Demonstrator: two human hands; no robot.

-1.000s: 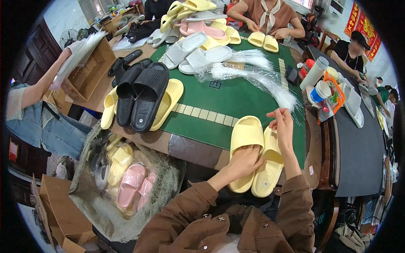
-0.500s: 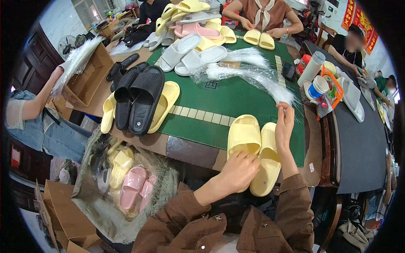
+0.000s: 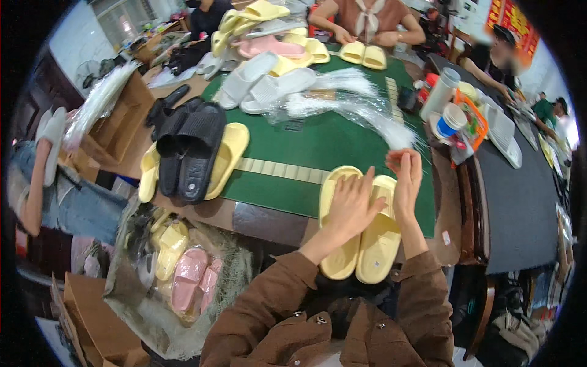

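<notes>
Yellow slippers (image 3: 378,244): side by side on the green-topped table (image 3: 324,144), near edge toward its right corner, heels past the edge.
Left hand (image 3: 350,205): over the left slipper's strap, thumb and fingers apart.
Right hand (image 3: 405,182): beside the right slipper's strap, fingertips together; cannot tell whether they pinch anything.
Black slippers (image 3: 205,156): near edge, toward the left corner.

My left hand (image 3: 351,205) is spread over the top of one yellow slipper (image 3: 338,264). My right hand (image 3: 406,180) has its fingertips together by the other yellow slipper (image 3: 378,249). Black slippers (image 3: 206,131) sit off to my left, near a sack (image 3: 137,303).
</notes>
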